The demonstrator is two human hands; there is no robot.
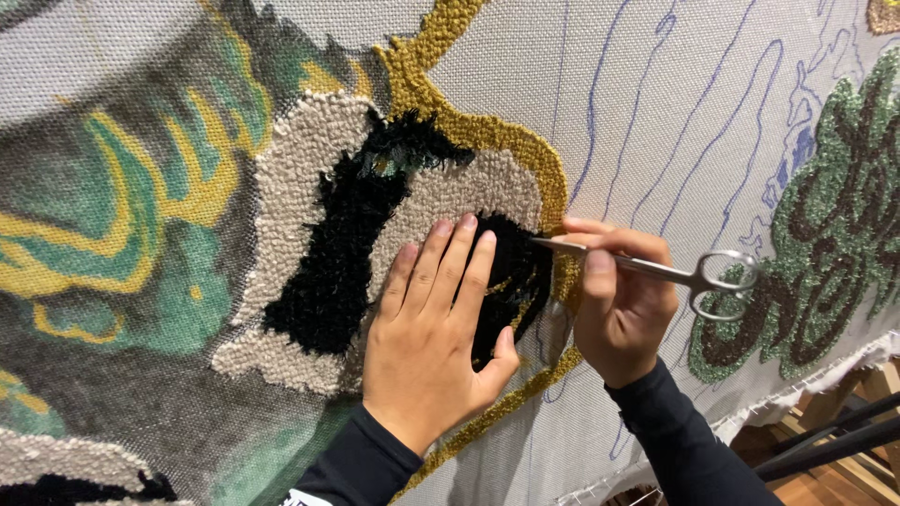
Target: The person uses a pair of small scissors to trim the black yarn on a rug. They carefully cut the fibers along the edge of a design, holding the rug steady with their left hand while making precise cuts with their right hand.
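My left hand (pixel 427 328) lies flat with its fingers together on the tufted cloth (pixel 656 84), covering part of a beige patch (pixel 309 159) and the edge of a black yarn patch (pixel 337 253). My right hand (pixel 619 300) pinches small metal scissors (pixel 675 274) by the shank, blades shut. Their tip points left at the black yarn beside my left fingertips. A mustard yarn outline (pixel 450 103) curves around the patches. Both sleeves are black.
The grey backing cloth carries blue drawn lines at the upper right and a green and brown tufted shape (pixel 834 225) at the right. Green, yellow and grey printed colour shows through at the left. Below the frayed lower right edge are wooden frame parts (pixel 844 440).
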